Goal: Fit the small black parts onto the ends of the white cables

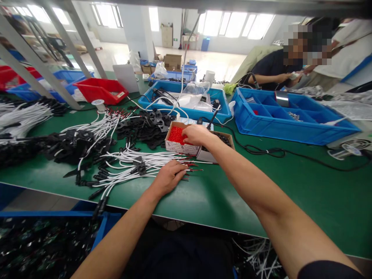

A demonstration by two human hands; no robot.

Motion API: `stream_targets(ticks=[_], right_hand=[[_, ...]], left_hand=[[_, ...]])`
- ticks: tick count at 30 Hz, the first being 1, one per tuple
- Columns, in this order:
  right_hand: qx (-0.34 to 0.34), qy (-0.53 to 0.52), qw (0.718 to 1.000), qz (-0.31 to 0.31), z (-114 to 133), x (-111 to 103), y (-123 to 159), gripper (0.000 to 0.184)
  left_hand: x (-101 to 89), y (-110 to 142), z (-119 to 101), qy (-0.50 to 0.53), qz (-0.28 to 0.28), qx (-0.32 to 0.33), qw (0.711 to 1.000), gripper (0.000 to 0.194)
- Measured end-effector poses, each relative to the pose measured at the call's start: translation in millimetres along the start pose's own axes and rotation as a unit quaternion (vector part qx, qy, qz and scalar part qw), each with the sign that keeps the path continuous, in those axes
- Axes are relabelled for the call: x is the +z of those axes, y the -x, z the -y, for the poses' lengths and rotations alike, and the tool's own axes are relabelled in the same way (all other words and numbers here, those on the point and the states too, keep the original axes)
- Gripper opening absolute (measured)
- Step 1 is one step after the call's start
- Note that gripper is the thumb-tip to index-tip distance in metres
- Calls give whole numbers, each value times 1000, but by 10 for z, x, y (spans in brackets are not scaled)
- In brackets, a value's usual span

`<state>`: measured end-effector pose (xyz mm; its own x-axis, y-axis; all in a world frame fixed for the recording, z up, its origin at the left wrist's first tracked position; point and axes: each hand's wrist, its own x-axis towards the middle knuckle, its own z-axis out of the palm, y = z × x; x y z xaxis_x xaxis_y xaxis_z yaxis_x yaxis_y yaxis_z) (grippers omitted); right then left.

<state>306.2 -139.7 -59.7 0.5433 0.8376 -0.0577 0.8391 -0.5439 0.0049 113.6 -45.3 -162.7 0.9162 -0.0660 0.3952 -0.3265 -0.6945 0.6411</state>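
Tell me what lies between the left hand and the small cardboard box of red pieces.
In the head view, red-tipped ends of white cables on green mat separate the left hand from the box.

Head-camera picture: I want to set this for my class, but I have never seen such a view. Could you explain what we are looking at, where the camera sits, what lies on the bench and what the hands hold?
The camera is worn on a person's head and looks forward and down, so the two bare arms that reach in from the bottom edge are that person's own. There is no machine.

The surface is a green workbench. The left hand presses on a bundle of white cables with red-tipped ends. The right hand reaches into a small cardboard box of red pieces; what its fingers pinch is hidden. Beside that stands a second box of dark parts.

Further back lie black parts, more white cables, a red bin and blue bins. A co-worker sits at the far side.
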Motion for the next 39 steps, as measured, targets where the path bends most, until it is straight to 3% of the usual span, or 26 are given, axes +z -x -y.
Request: stream_targets(ticks=[3, 7, 16, 19, 22, 25, 28, 32, 36, 39], right_hand=[[18, 24, 998, 50, 3, 32, -174, 20], [21, 20, 999, 33, 3, 58, -170, 16], [26, -16, 998, -53, -102, 125, -76, 20], [13, -93, 986, -135, -93, 73, 78, 10], [-11, -283, 928, -242, -19, 55, 418, 9], [14, -445, 850, -282, 69, 213, 852, 14], [58, -566, 774, -278, 129, 532, 1207, 24], [114, -658, 711, -220, 207, 887, 1390, 26], [106, -724, 654, -195, 285, 954, 1348, 28], [106, -744, 633, -184, 309, 944, 1312, 29]], left_hand=[[-11, 6, -4, 6, -8, 9, 1000, 25], [-15, 9, -6, 2, -8, 9, 1000, 25], [0, 12, 5, -4, -11, -26, 1000, 23], [-24, 19, -41, -18, -22, -29, 999, 24], [-52, 23, -87, -7, -51, -27, 998, 20], [-66, 19, -113, 27, -85, -13, 996, 17], [-57, 14, -125, 48, -109, -7, 993, 18], [-36, 15, -145, 40, -108, -12, 993, 16], [-31, 13, -162, 33, -81, -14, 996, 17], [-29, 11, -159, 34, -70, -23, 997, 17]])
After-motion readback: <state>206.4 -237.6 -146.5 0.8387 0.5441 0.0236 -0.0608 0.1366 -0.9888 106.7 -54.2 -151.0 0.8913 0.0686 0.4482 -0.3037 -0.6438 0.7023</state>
